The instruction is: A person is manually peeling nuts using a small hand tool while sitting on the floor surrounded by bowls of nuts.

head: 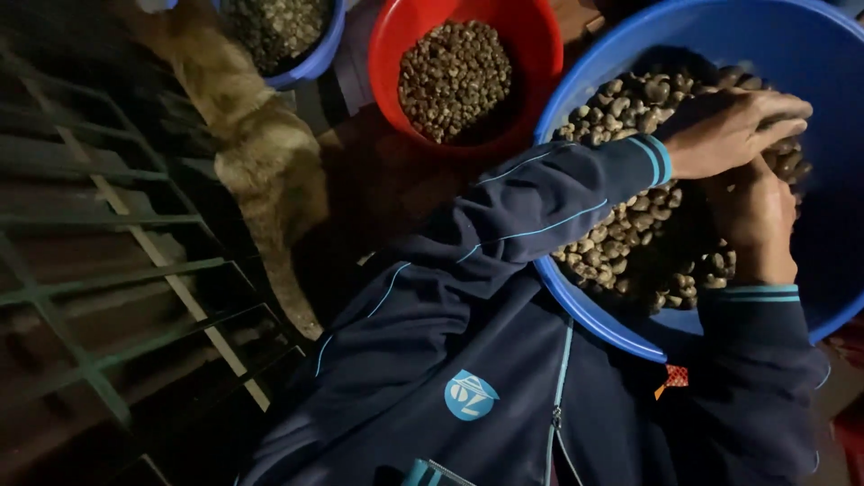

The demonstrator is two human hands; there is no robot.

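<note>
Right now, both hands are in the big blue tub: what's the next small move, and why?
Probably scoop a handful up and out. The left hand lies over the right hand, both resting on the heap of brown nuts inside the large blue tub. Whether the fingers have closed on any nuts is hidden, so this is a guess.

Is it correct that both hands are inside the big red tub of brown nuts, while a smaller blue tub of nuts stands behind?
Not quite. In the head view, both hands, left hand and right hand, are inside the big blue tub of nuts; the smaller red tub stands behind.
</note>
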